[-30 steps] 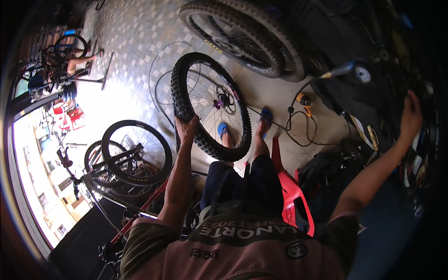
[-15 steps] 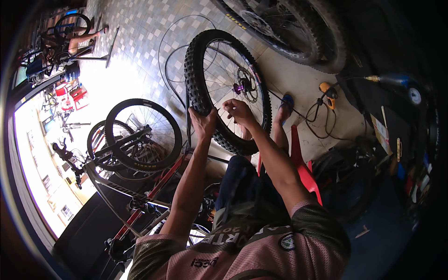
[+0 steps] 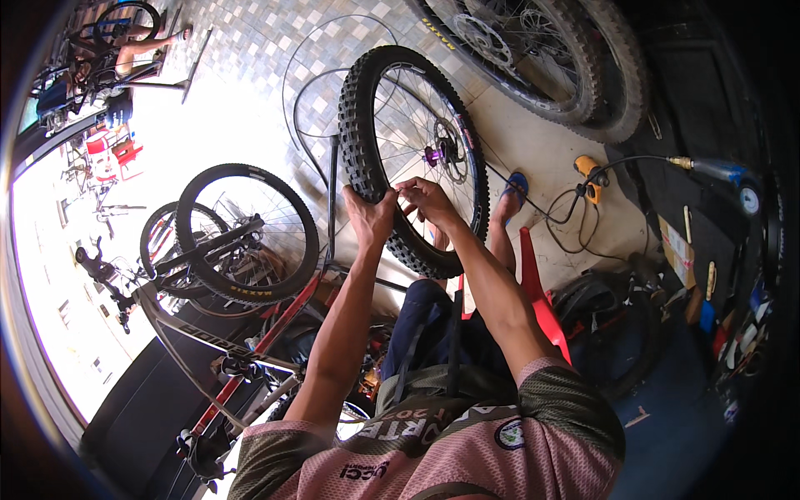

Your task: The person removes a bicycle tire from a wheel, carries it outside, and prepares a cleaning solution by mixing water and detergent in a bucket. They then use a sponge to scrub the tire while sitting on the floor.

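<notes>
A bicycle wheel (image 3: 357, 137) with a knobby black tyre, purple hub and brake disc stands upright and slightly tilted before my knees. My left hand (image 3: 371, 218) is closed around the near left part of its tyre, thumb toward the rim. Close beside that thumb is my right hand (image 3: 429, 202), its fingers pinched together at the inner edge of the rim, between the spokes. Whatever lies between those fingertips is too small and hidden to make out.
To the left are a bicycle frame (image 3: 212, 337) and a mounted wheel (image 3: 310, 242). More wheels (image 3: 583, 100) stand at the far right. An air gun with a gauge (image 3: 748, 200), a yellow-black tool (image 3: 588, 179) with a cable and a red plastic seat (image 3: 537, 292) are on the right.
My right hand has come in to the rim, and its fingertips now meet near my left thumb. The view has shifted slightly; my left hand keeps its hold on the tyre.
</notes>
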A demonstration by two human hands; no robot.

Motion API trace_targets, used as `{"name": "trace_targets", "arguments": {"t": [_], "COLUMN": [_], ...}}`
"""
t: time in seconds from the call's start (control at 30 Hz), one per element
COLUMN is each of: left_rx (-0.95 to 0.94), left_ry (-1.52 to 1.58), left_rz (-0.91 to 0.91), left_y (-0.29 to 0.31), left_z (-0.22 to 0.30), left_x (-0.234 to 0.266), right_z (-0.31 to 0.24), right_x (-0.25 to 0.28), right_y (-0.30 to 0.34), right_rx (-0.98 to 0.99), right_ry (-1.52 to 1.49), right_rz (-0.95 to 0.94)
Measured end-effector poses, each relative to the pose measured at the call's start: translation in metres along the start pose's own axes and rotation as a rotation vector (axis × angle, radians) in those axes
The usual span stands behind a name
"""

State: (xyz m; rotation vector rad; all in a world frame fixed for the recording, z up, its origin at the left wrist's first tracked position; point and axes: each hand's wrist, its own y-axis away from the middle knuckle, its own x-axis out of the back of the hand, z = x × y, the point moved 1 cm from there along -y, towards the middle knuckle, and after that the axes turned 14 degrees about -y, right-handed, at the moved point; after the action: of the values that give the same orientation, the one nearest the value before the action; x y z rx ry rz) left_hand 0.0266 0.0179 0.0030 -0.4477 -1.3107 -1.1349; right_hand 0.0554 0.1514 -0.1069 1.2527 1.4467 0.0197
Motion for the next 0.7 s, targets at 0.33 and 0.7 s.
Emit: {"name": "trace_targets", "arguments": {"t": [0.33, 0.7], "left_rx": [0.043, 0.076], "left_ry": [0.089, 0.080], "left_rz": [-0.075, -0.073], "left_y": [0.001, 0.007], "left_z": [0.014, 0.013], "left_x": [0.008, 0.008], "right_z": [-0.004, -0.026], "right_x": [0.015, 0.004], "right_y": [-0.022, -0.004], "right_rx": [0.139, -0.131], "right_ry": [0.164, 0.121], "right_rz": [-0.223, -0.095]}}
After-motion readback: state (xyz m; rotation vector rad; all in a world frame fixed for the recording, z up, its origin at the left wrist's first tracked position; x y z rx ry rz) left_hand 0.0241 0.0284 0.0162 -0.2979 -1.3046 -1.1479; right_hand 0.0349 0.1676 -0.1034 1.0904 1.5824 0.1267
